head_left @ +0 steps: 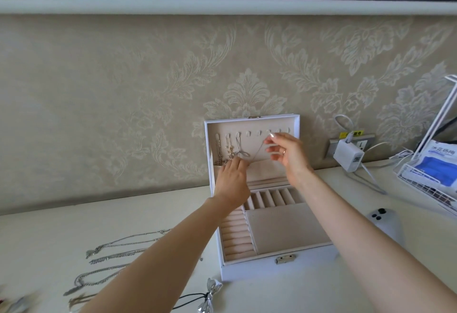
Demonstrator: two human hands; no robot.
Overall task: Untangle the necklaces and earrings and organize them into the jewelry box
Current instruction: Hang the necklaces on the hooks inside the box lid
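Observation:
A white jewelry box [306, 260] stands open on the table, its lid [247, 125] upright against the wall. Inside the lid, necklaces [222, 149] hang from the hooks on the left. A thin silver chain [259, 149] stretches between both hands. My right hand [284, 152] pinches its upper end by a hook on the right of the hook row. My left hand [232, 179] pinches its lower end near a bow pendant [241, 153]. Several silver necklaces [111, 260] lie spread out on the table at the left.
A black cord with a silver bow pendant [210, 293] lies at the box's front left corner. A grey phone [385, 223] lies to the right of the box. Further right are a white charger [347, 155] in a wall socket and a white wire rack [430, 176].

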